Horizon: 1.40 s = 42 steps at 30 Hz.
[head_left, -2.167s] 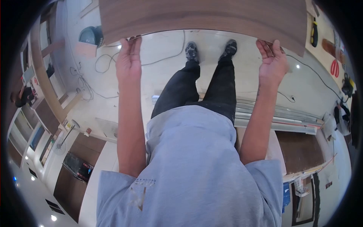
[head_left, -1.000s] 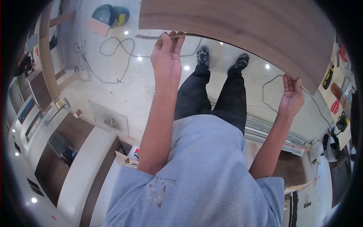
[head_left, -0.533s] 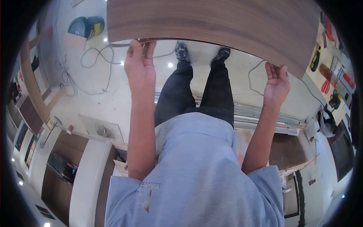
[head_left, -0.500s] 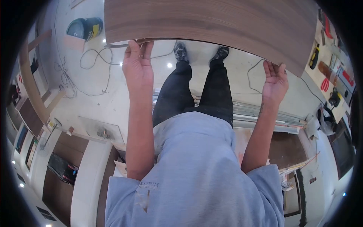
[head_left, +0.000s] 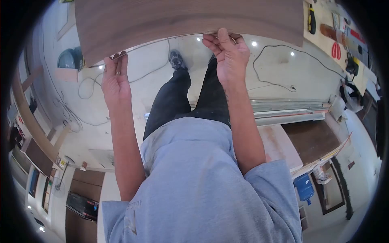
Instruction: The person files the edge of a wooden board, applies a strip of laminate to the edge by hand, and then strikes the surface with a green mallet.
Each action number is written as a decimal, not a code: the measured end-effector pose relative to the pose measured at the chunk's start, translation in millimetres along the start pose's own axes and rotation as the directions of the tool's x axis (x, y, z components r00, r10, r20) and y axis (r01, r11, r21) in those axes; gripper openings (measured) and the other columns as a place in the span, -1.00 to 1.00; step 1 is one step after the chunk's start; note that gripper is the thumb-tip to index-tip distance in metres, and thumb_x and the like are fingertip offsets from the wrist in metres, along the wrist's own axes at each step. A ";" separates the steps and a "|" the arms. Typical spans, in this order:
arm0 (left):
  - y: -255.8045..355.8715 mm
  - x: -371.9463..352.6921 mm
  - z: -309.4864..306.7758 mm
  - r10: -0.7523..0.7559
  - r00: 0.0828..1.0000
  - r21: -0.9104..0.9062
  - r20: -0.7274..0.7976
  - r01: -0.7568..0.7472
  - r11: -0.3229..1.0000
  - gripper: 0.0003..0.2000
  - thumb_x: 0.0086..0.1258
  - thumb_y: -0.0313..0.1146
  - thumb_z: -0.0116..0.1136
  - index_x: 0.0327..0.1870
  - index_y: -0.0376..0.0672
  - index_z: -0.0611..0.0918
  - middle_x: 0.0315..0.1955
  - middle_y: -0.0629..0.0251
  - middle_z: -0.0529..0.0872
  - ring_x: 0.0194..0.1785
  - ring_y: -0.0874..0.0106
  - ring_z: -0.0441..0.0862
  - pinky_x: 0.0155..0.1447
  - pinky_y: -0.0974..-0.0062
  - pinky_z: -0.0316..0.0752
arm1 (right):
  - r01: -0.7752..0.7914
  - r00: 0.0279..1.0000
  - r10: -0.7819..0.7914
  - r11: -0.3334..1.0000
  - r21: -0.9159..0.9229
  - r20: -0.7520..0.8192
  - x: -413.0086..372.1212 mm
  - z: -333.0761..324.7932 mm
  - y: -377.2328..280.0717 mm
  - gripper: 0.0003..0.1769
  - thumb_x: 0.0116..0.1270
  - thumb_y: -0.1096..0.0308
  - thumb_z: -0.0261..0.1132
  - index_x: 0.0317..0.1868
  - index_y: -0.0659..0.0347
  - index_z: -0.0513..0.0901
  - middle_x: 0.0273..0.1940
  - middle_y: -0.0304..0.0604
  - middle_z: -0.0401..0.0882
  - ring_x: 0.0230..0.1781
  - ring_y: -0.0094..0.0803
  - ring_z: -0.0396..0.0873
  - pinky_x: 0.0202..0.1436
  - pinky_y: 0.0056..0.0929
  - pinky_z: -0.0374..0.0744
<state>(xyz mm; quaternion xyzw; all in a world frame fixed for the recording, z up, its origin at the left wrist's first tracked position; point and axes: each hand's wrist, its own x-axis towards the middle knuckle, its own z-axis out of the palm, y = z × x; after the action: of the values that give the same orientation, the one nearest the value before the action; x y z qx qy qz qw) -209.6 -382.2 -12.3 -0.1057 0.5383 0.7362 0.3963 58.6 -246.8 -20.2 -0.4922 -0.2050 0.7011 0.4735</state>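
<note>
A wide brown wood-grain board spans the top of the head view, its near edge facing me. My left hand pinches that edge close to the left corner, fingertips partly hidden behind it. Around the middle of the same edge, slightly right, my right hand is closed, with the thumb on the upper face and the fingers curled beneath. The board's far part lies outside the view.
A cable trails across the pale floor. A dark green bucket is at left. Metal profiles lie behind my legs. The workbench at right carries a screwdriver and red-handled scissors.
My right hand has shifted from near the board's right end to around the middle of its edge. The board and my left hand sit further left in view, and the view has turned.
</note>
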 end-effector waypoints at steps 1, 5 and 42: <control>1.5 -1.9 -3.4 0.001 0.999 0.012 0.040 -0.002 1.000 -0.58 0.70 -0.40 0.30 0.35 -0.55 0.50 0.19 -0.10 0.70 0.36 0.05 0.69 0.62 0.13 0.66 | 0.014 1.000 -0.014 1.000 0.004 -0.022 -0.3 -0.1 0.3 -0.56 0.58 0.34 0.52 0.17 0.45 0.49 0.00 0.15 0.79 -0.05 -0.02 0.87 0.11 -0.11 0.89; 1.3 2.1 -2.0 -0.016 1.000 0.031 -0.025 0.017 0.999 -0.60 0.72 -0.42 0.26 0.32 -0.60 0.50 0.18 -0.10 0.68 0.40 0.09 0.66 0.66 0.16 0.62 | 0.019 0.999 -0.020 1.000 -0.006 -0.044 -2.3 4.0 -4.5 -0.56 0.56 0.37 0.53 0.15 0.49 0.51 -0.05 0.18 0.80 -0.10 -0.02 0.88 0.06 -0.14 0.90; 11.5 17.6 0.3 0.046 0.993 -0.086 0.110 -0.036 0.996 -0.61 0.68 -0.58 0.22 0.37 -0.54 0.38 0.28 -0.26 0.59 0.45 -0.15 0.62 0.60 -0.14 0.67 | 0.101 0.986 -0.113 0.990 -0.100 -0.121 1.3 16.5 -2.9 -0.67 0.58 0.46 0.43 0.10 0.58 0.56 -0.06 0.29 0.80 -0.09 0.12 0.88 0.08 -0.06 0.92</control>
<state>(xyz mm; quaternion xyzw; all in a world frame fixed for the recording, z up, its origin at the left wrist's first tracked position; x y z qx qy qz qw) -229.2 -374.9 -14.3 -0.0698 0.4860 0.7709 0.4058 45.2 -241.4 -11.6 -0.5457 -0.2334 0.6315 0.4989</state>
